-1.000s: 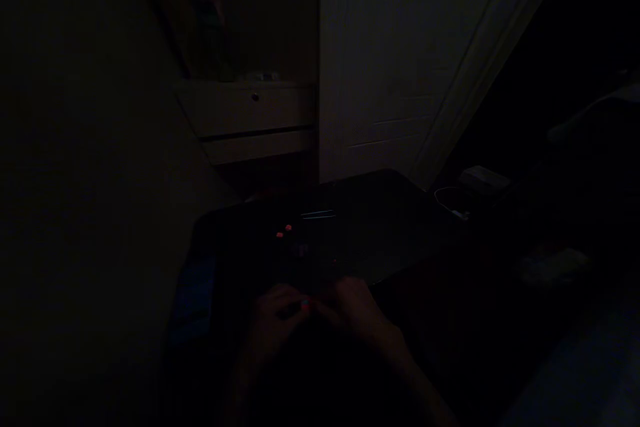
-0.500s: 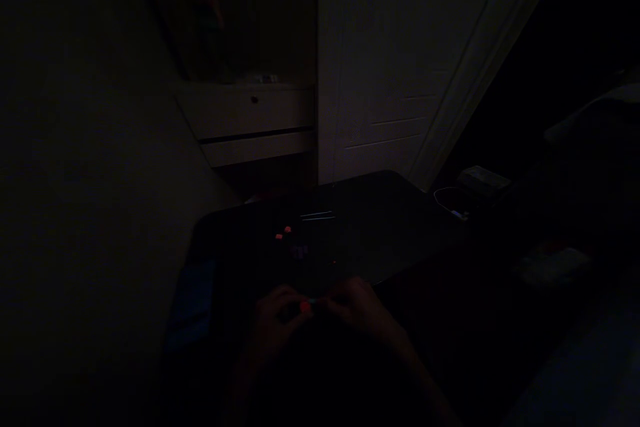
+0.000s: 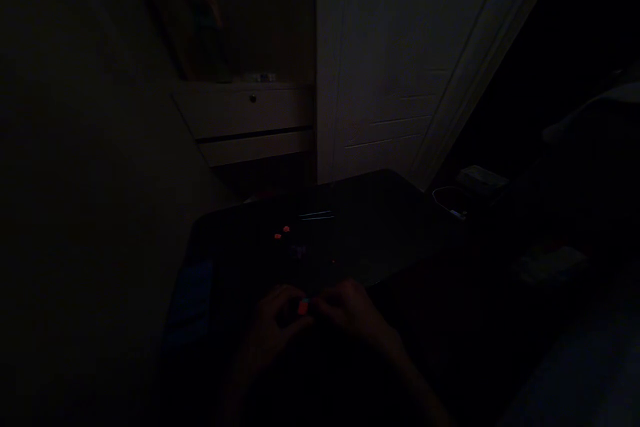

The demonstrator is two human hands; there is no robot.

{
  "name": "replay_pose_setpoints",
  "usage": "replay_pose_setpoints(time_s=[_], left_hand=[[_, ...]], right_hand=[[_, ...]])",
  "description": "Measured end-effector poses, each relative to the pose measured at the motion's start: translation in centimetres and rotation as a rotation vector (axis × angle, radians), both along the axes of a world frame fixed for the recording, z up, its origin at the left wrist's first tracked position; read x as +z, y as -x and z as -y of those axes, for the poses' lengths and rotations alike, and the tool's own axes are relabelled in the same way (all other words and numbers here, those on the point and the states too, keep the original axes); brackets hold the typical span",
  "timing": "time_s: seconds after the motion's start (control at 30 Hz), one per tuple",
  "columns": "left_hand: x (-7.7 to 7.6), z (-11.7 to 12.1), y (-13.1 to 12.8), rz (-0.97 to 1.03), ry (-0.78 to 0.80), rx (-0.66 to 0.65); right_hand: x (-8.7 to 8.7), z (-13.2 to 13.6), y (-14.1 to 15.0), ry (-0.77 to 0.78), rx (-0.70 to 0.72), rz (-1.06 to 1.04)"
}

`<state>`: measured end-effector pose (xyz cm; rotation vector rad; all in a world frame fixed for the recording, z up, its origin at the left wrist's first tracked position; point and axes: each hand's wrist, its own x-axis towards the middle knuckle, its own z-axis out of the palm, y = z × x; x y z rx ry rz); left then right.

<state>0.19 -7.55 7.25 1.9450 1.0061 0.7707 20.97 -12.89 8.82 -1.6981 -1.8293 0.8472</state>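
The scene is very dark. Low in the head view, my left hand (image 3: 275,320) is closed, with a small bright orange-red piece (image 3: 303,307) between thumb and fingers. A tiny teal patch shows at the top of that piece; whether it is a separate part I cannot tell. My right hand (image 3: 353,310) is closed too, its fingertips pinched right beside the piece. What they hold, if anything, is hidden. Beyond the hands on the dark table (image 3: 370,213) lie two small orange-red pieces (image 3: 282,233), a dim purplish cluster (image 3: 299,251) and a tiny red speck (image 3: 334,261).
Two thin pale sticks (image 3: 316,216) lie near the table's far side. A dark blue flat object (image 3: 189,303) is at the left edge. Behind stand a drawer unit (image 3: 253,113) and a pale panelled door (image 3: 380,67). A white cable (image 3: 447,197) lies off to the right.
My right hand has shifted slightly left, closer to my left. The teal bit that showed between the hands now appears at the top of the orange-red piece. The view has shifted a little.
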Motion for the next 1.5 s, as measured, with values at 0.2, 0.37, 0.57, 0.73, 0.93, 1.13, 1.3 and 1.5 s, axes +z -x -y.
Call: replay_pose_setpoints(time_s=[0.2,0.37,0.57,0.73,0.93,1.13,1.3,1.5], left_hand=[[-0.43,-0.36,0.36,0.005,0.004,0.032],[-0.41,-0.39,0.07,-0.017,-0.008,0.036],[-0.21,-0.23,-0.13,-0.003,-0.018,0.032],[-0.32,-0.19,-0.18,-0.001,0.001,0.036],[-0.13,-0.17,-0.20,-0.014,0.001,0.037],[-0.05,-0.18,-0.27,-0.007,-0.015,0.037],[-0.14,-0.25,-0.25,-0.005,-0.019,0.029],[-0.22,-0.35,-0.12,-0.005,-0.009,0.023]], right_hand=[[-0.66,0.01,-0.16,-0.003,-0.001,-0.149],[-0.62,-0.08,-0.06,0.054,-0.002,-0.229],[-0.62,-0.18,0.25,0.205,-0.082,-0.323],[-0.83,-0.29,0.20,0.270,-0.096,-0.357],[-0.36,-0.24,0.17,0.308,-0.080,-0.354],[-0.37,-0.18,-0.01,0.295,-0.061,-0.325],[-0.22,-0.07,0.03,0.252,-0.031,-0.293],[-0.53,0.16,-0.15,0.245,-0.048,-0.320]])
